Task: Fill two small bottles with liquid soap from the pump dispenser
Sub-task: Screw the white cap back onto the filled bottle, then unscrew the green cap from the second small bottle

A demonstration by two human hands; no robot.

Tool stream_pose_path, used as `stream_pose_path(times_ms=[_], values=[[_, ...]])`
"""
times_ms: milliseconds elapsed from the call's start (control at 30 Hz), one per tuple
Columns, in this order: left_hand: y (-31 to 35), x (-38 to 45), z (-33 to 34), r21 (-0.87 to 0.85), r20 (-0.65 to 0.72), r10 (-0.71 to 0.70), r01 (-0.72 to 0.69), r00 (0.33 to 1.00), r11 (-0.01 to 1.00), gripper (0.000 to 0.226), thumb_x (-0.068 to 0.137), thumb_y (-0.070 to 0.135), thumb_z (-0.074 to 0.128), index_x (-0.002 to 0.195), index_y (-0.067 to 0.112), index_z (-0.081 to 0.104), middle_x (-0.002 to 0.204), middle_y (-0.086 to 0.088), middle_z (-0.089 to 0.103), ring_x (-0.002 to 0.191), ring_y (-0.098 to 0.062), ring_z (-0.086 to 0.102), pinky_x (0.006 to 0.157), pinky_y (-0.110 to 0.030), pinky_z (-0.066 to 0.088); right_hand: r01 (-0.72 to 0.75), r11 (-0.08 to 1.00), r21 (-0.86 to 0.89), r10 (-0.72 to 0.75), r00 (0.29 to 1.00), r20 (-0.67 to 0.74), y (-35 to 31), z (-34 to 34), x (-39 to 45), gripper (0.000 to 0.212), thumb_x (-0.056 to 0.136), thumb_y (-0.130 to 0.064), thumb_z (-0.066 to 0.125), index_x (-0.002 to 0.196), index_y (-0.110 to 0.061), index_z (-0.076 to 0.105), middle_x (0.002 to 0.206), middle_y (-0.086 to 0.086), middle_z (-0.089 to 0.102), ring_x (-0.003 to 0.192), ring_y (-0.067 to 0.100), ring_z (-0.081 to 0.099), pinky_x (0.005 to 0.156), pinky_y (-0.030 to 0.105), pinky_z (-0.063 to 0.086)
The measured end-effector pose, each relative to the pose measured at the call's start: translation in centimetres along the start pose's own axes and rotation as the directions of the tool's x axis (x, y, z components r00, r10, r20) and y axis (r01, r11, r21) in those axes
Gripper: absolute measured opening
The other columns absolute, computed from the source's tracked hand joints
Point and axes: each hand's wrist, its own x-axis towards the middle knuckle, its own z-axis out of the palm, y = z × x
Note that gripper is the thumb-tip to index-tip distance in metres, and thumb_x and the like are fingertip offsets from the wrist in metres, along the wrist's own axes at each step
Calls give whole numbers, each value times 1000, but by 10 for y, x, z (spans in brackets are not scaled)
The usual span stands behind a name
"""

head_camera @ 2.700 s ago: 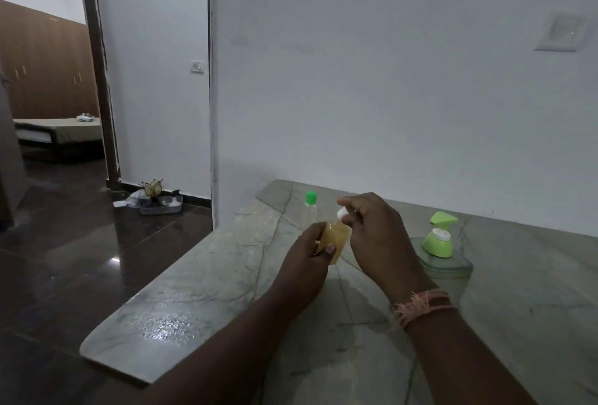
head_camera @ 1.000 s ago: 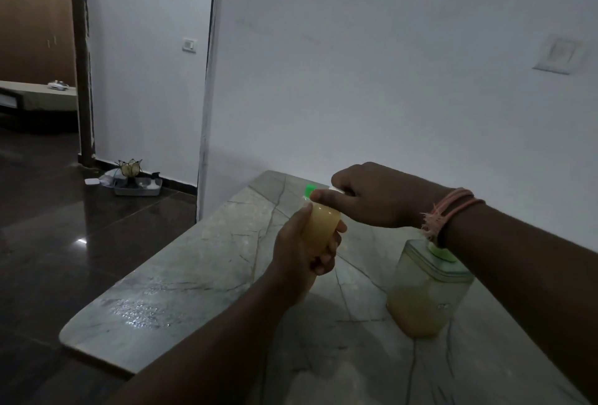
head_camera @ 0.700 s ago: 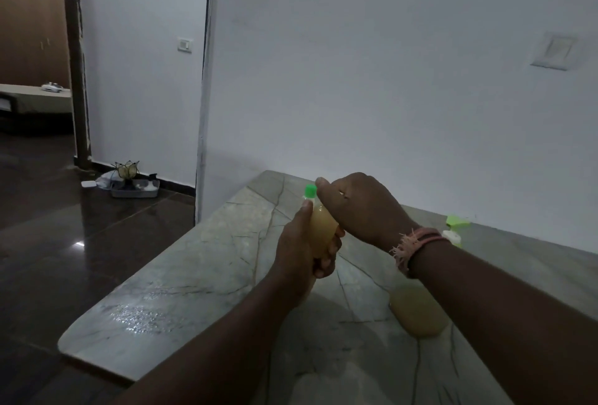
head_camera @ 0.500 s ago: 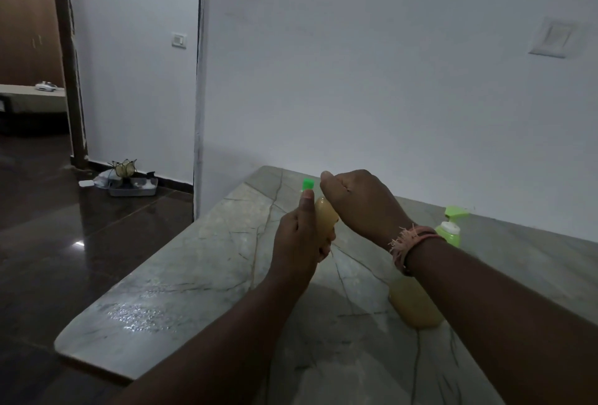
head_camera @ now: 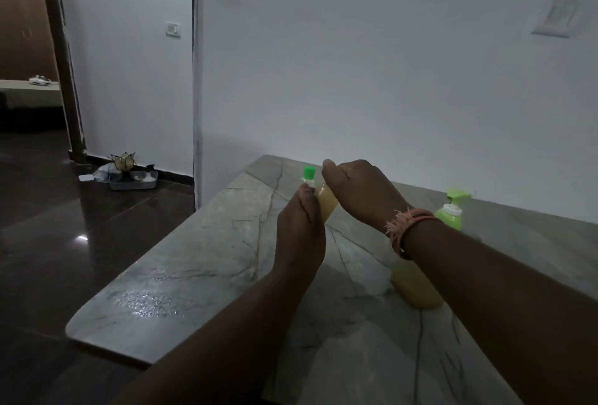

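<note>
The left hand (head_camera: 299, 230) is wrapped around a small clear plastic bottle filled with yellowish liquid soap (head_camera: 325, 205), holding it raised above the grey veined marble bench (head_camera: 207, 262), while the right hand (head_camera: 359, 192) is curled over the bottle's top; the cap itself is hidden under its fingers, so the step in hand looks like screwing the cap on. To do this well, the left hand should hold the bottle upright and firm without squeezing the soft wall, or soap may well up at the neck, and the right hand should seat the cap square before turning until it stops. A second small bottle with a bright green cap (head_camera: 309, 174) stands on the bench just behind the hands; whether it is filled cannot be told. The clear rectangular pump dispenser with a light green pump head (head_camera: 451, 212) stands on the bench to the right, partly hidden behind the right forearm, with yellowish soap showing low in its body. Against the picture from half a second ago, little differs: both hands hold the same grips on the bottle, and the dispenser and the green-capped bottle stand where they stood.
</note>
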Motion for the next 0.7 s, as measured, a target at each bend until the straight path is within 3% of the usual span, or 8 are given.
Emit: stream_pose_path(times_ms=[100,167,233,300,367,433,567,700], values=[[-4,2,2,-82,17,-62,63,998,995,47,109,42,21,103,14,59,86,-10,65,78,-25,64,64,-40,52,-151,988,42,147,985,86,-15,-2,-4,58,93,-67,40,69,-15,54,62,1,57,54,15,55,54,31,44],[-3,4,3,-158,17,-140,141,990,977,46,109,42,21,106,18,60,90,-5,68,81,-18,66,67,-36,53,-272,949,163,235,949,212,-24,2,-8,51,89,-65,54,80,-15,56,73,6,67,61,19,67,51,31,56],[-1,5,2,-223,22,-191,191,981,956,42,110,33,23,110,16,61,96,1,68,86,-4,65,70,-20,53,-341,894,290,277,930,241,-27,10,-9,40,89,-53,63,91,-13,57,85,8,68,72,20,70,59,34,62],[0,6,2,-267,41,-246,248,968,931,39,110,29,26,114,16,62,103,-1,67,95,-7,64,78,-21,54,-368,862,348,333,930,157,-20,20,-1,40,87,-46,69,103,-10,61,94,8,68,81,23,70,67,38,63],[-1,7,4,-287,62,-293,298,954,910,43,107,35,27,123,16,61,118,-6,66,110,-18,63,96,-39,54,-400,844,358,398,914,82,-7,31,12,40,81,-43,76,99,-9,66,93,9,70,81,25,70,69,41,63],[-1,8,5,-290,28,-334,328,942,899,52,99,41,25,134,19,56,133,-6,61,123,-21,57,108,-47,46,-444,818,364,480,877,-8,6,42,23,42,73,-41,81,95,-8,68,92,10,71,84,27,70,74,45,61],[-10,12,6,-312,-74,-353,315,933,896,42,107,31,25,131,19,58,129,-4,62,121,-21,58,106,-44,47,-534,816,222,571,805,-159,30,57,38,46,75,-31,82,108,-6,64,109,11,68,99,30,66,76,30,48],[-16,14,8,-320,-69,-348,310,935,895,39,109,25,26,122,18,62,119,-4,66,111,-19,62,101,-44,51,-572,802,173,597,780,-188,47,65,52,42,82,-22,77,117,-5,60,120,12,64,112,31,61,86,31,46]])
